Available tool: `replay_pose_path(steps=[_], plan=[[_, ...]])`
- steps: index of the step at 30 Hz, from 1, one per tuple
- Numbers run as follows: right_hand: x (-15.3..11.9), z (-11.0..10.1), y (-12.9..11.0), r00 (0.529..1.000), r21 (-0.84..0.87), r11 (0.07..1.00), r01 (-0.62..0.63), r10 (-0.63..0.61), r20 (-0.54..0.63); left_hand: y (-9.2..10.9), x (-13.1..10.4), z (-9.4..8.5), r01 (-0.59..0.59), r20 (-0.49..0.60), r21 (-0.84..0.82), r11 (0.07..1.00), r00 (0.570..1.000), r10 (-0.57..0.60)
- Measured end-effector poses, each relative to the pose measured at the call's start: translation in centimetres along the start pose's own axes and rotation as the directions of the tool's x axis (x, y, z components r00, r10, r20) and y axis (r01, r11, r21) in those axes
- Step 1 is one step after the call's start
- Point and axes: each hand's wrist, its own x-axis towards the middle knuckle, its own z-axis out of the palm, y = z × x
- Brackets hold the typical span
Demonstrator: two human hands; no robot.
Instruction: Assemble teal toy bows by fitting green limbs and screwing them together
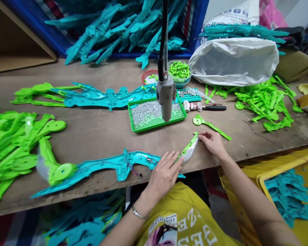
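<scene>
A long turquoise bow-shaped plastic shell (100, 164) lies along the near table edge, with thin wires and a small metal part inside it. My left hand (165, 169) rests flat over its right end, fingers stretched out, hiding the joint beneath. From there a slim green plastic arm (188, 147) with a clear plastic fin (190, 152) angles up to the right. My right hand (212, 142) pinches the outer end of this arm between thumb and fingers. At the shell's left end sits a green arm with a round hub (64, 172).
An electric screwdriver (166, 99) hangs above a green tray (136, 129) of small screws. Green parts are heaped at left (12, 147) and right (269, 102). Behind the tray are a bowl of green pieces (179, 70), another turquoise shell (100, 99) and a black-handled tool (214, 108).
</scene>
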Motion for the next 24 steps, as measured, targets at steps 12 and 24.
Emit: replay_pose_path(steps=[12, 24], plan=[[3.3, -1.3, -1.6, 0.959, -0.047, 0.985, -0.168, 0.174, 0.225, 0.9, 0.3, 0.1, 0.077, 0.011, 0.023, 0.997, 0.997, -0.078], [-0.5, -5.2, 1.4, 0.893, -0.772, 0.589, 0.239, -0.446, -0.064, 1.2, 0.9, -0.5, 0.109, 0.018, 0.015, 0.994, 0.994, -0.109]])
